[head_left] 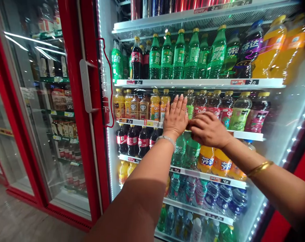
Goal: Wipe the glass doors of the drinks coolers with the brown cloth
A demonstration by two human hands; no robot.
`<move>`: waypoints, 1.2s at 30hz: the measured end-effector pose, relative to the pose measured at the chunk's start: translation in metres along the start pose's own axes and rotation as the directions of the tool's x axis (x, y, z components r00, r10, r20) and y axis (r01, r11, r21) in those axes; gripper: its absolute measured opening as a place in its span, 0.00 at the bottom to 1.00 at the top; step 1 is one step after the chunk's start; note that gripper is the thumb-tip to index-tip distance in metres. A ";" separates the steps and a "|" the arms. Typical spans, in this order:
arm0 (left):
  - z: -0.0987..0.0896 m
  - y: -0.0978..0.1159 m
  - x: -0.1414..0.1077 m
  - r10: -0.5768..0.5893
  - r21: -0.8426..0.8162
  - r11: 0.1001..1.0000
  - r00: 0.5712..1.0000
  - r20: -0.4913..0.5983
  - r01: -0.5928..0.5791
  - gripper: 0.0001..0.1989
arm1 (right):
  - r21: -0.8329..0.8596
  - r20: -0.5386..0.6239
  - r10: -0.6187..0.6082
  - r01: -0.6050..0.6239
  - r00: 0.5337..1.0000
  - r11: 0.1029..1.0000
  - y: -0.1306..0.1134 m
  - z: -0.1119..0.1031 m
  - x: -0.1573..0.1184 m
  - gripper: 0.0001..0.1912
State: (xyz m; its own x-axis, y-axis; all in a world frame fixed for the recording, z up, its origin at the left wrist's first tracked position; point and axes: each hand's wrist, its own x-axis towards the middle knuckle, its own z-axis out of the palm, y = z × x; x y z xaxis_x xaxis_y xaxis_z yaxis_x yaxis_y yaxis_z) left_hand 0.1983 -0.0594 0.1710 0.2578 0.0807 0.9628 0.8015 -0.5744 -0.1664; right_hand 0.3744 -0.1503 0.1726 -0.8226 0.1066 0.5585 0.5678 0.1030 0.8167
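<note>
My left hand (176, 116) is stretched out flat with its fingers pointing up, in front of the middle shelf of drinks. Just left of it are orange Qoo juice bottles (155, 106); a green-labelled bottle (190, 101) is partly hidden behind its fingertips. My right hand (209, 129) is close beside it, fingers curled toward the left hand and slightly blurred. Whatever may be under those fingers is hidden. Behind and above the right hand are red-labelled bottles (214, 101). Both hands are at the height of the middle shelf edge (248, 135).
Green Sprite bottles (179, 57) and orange Fanta bottles (270, 47) fill the shelf above. Cola bottles (132, 139) and more orange Fanta (206, 159) are below. A red-framed fridge door with a grey handle (85, 87) stands at left.
</note>
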 end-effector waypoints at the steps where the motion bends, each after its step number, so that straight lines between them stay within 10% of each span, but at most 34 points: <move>1: 0.000 0.000 0.000 0.001 -0.001 1.000 1.000 0.000 -0.001 0.34 | -0.032 -0.025 0.060 -0.061 0.998 0.998 0.009 -0.002 -0.004 0.09; 5: -0.001 0.001 0.000 0.000 0.003 1.000 1.000 0.017 0.000 0.34 | -0.115 -0.175 0.327 -0.349 0.929 0.930 0.001 -0.006 -0.021 0.12; 12: 0.000 0.001 -0.001 -0.008 0.029 1.000 1.000 0.013 0.007 0.33 | -0.109 -0.064 0.240 -0.246 0.969 0.963 0.017 0.009 0.027 0.07; 16: -0.002 0.001 -0.001 -0.011 0.027 1.000 1.000 0.025 0.010 0.33 | -0.086 -0.198 0.510 -0.534 0.837 0.841 0.054 0.015 0.035 0.11; 19: -0.004 0.002 0.000 -0.010 0.034 0.999 0.999 0.045 0.008 0.33 | -0.051 -0.244 0.577 -0.605 0.779 0.795 0.032 0.015 0.021 0.11; 23: -0.004 0.001 0.000 -0.008 0.044 0.999 0.998 0.068 0.005 0.32 | -0.091 -0.194 0.393 -0.416 0.899 0.905 -0.010 0.016 0.017 0.07; 27: 0.000 -0.001 -0.001 -0.010 0.013 1.000 1.000 0.029 0.010 0.32 | -0.064 -0.096 0.311 -0.318 0.945 0.946 0.014 0.017 0.034 0.07; 33: -0.002 0.001 -0.001 -0.011 -0.042 0.999 1.000 0.028 0.012 0.33 | 0.095 -0.316 0.693 -0.706 0.647 0.702 0.017 0.017 0.016 0.13; 36: -0.002 0.001 -0.001 -0.010 -0.026 1.000 1.000 0.026 0.010 0.33 | 0.031 -0.268 0.542 -0.555 0.796 0.831 -0.022 0.018 0.007 0.11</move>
State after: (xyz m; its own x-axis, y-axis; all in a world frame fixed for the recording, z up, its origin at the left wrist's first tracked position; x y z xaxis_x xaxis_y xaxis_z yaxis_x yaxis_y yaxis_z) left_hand 0.1973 -0.0619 0.1704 0.2639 0.1071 0.9586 0.7897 -0.5947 -0.1509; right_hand 0.3568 -0.1337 0.1553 -0.3553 -0.1243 0.9264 0.9296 0.0572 0.3642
